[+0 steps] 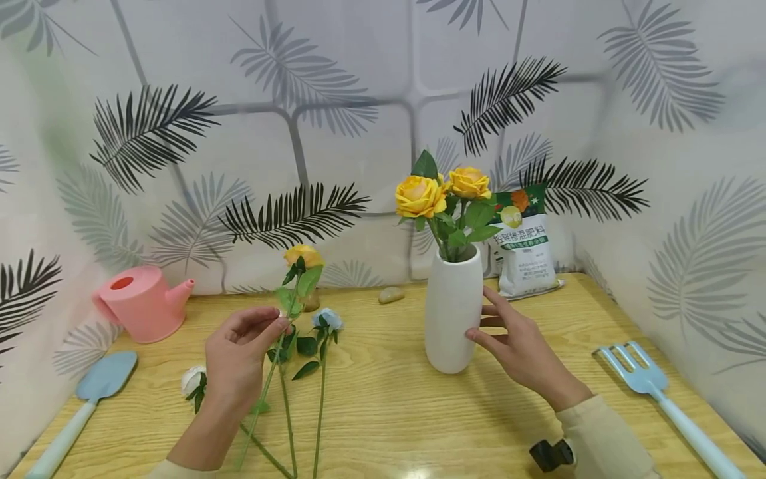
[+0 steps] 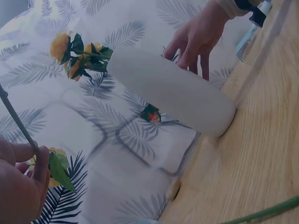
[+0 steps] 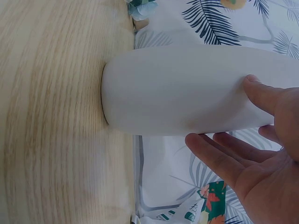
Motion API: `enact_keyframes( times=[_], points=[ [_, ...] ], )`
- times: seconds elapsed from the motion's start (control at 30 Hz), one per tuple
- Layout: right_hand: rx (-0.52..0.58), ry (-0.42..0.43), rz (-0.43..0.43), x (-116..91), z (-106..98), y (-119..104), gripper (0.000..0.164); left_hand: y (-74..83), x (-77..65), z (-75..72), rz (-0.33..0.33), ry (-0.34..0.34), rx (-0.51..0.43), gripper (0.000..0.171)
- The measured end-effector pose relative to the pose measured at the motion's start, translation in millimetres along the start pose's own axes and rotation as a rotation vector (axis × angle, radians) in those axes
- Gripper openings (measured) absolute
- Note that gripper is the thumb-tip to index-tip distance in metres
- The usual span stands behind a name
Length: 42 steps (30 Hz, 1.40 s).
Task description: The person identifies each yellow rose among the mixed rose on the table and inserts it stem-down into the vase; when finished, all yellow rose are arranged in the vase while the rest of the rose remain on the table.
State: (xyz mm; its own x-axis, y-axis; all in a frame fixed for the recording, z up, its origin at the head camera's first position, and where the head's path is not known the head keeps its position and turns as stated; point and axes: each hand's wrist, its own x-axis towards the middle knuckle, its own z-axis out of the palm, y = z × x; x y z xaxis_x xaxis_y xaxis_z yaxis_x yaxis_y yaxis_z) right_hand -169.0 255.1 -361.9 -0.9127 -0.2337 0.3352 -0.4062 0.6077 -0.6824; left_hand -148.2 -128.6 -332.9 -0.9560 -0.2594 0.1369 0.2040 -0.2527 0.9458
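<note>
My left hand (image 1: pixel 239 356) pinches the green stem of a yellow rose (image 1: pixel 304 255) between thumb and fingers, with the bloom upward. On the right, my right hand (image 1: pixel 526 346) rests its fingertips and thumb against the side of a white vase (image 1: pixel 450 319). The vase stands upright on the table, and yellow roses (image 1: pixel 421 196) with green leaves stick out of its mouth. In the right wrist view the fingers (image 3: pixel 219 158) reach along the vase wall fairly straight. Beneath my left hand lie a pale blue rose (image 1: pixel 328 319) and a white rose (image 1: pixel 193 380) with long stems.
A pink watering can (image 1: pixel 146 305) and a blue shovel (image 1: pixel 108 376) are at the left of the wooden table (image 1: pixel 383 412). Behind the vase leans a fertilizer bag (image 1: pixel 523 249). A blue garden fork (image 1: pixel 646 379) lies at right; a stone (image 1: pixel 391 295) sits by the back edge.
</note>
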Motion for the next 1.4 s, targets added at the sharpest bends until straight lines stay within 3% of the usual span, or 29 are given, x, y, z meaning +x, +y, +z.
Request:
enact_keyframes(
  times=[0.43,0.67,1.0,1.27,1.4],
  points=[
    [0.000,-0.004,0.014,0.4,0.0,0.6,0.073,3.3,-10.6,46.8,0.090,-0.182,-0.055,0.029],
    [-0.002,-0.009,0.011,0.2,0.0,0.2,0.072,7.9,-18.5,66.9,0.164,-0.313,-0.134,0.039],
    [-0.006,-0.013,0.009,-0.4,-0.6,1.6,0.073,15.8,-32.6,99.0,0.217,-0.496,-0.266,0.038],
    [0.003,-0.014,-0.006,-0.4,-0.7,4.0,0.073,30.3,-43.2,142.0,0.192,-0.562,-0.302,0.044],
    [0.012,-0.016,-0.010,-0.1,-0.4,4.5,0.072,38.8,-44.6,163.5,0.193,-0.558,-0.332,0.042]
  ],
)
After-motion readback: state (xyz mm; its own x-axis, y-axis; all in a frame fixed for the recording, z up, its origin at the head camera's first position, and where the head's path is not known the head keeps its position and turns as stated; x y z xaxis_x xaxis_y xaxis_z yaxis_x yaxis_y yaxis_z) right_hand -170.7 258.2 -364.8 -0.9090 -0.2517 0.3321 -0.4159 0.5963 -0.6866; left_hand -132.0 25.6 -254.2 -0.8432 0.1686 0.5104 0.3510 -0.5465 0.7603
